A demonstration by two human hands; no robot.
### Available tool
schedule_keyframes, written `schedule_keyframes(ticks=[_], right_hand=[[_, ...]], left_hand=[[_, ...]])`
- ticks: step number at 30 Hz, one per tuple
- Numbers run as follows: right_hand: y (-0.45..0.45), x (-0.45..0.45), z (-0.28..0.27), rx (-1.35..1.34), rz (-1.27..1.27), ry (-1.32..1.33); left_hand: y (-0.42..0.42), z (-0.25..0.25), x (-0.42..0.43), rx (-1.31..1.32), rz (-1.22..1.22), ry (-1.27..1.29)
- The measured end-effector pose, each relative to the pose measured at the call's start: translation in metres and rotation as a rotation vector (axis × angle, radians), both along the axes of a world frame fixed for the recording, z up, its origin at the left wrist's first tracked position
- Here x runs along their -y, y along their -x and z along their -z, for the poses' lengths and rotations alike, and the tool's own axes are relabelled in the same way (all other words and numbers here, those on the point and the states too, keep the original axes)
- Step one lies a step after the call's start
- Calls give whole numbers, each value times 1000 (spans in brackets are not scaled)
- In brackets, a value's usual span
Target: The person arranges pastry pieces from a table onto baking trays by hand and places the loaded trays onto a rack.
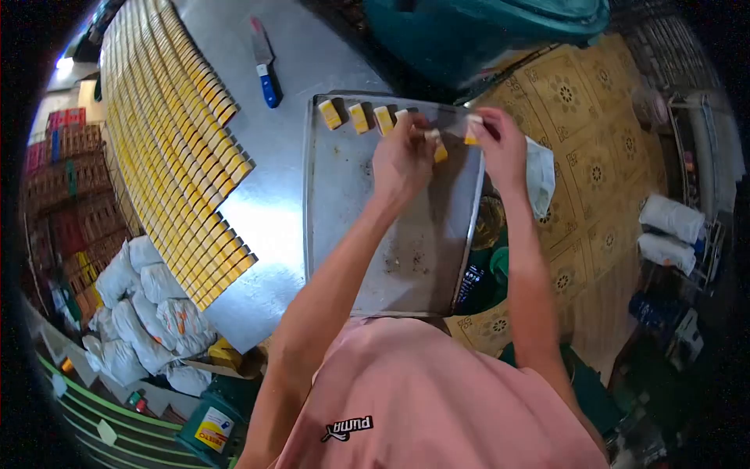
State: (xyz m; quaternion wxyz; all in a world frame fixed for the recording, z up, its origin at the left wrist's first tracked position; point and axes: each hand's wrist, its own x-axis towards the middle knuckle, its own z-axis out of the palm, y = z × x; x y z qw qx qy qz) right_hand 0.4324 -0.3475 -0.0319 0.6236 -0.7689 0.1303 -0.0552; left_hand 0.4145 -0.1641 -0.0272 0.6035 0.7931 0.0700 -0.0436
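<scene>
Small yellow-and-white blocks, which look like cut dough, stand in a short row (pixel 358 119) along the far end of a metal baking tray (pixel 391 227). Over that end of the tray, my left hand (pixel 404 160) is closed, its fingers pinched at a yellow-and-white block (pixel 441 152). The hand partly covers another block in the row. By the tray's far right corner, my right hand (pixel 504 148) pinches a yellow-and-white block (pixel 472 130) between thumb and fingers.
Many more blocks lie in long rows (pixel 172 156) on the metal table (pixel 273 164). A knife (pixel 265 66) with a blue handle lies beyond the tray. A large green bin (pixel 484 39) stands at the back right. White bags (pixel 148 313) are piled at the left.
</scene>
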Motion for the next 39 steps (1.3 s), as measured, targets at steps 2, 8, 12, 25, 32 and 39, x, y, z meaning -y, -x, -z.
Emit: schedule_keyframes(ticks=[2, 8, 12, 25, 32, 39], right_hand=[[-11, 5, 3, -67, -322, 228], [28, -12, 3, 98, -53, 371], [109, -80, 10, 71, -146, 123], [175, -407, 25, -32, -657, 51], [202, -425, 35, 66, -468, 372], [225, -430, 27, 56, -368, 573]], left_hand=[[-23, 1, 5, 255, 156, -432], [-17, -23, -32, 384, 100, -604], [49, 7, -139, 172, -54, -336], [72, -6, -449, 5, 618, -871], [83, -32, -440, -267, 939, -751], [98, -21, -426, 49, 980, -745]])
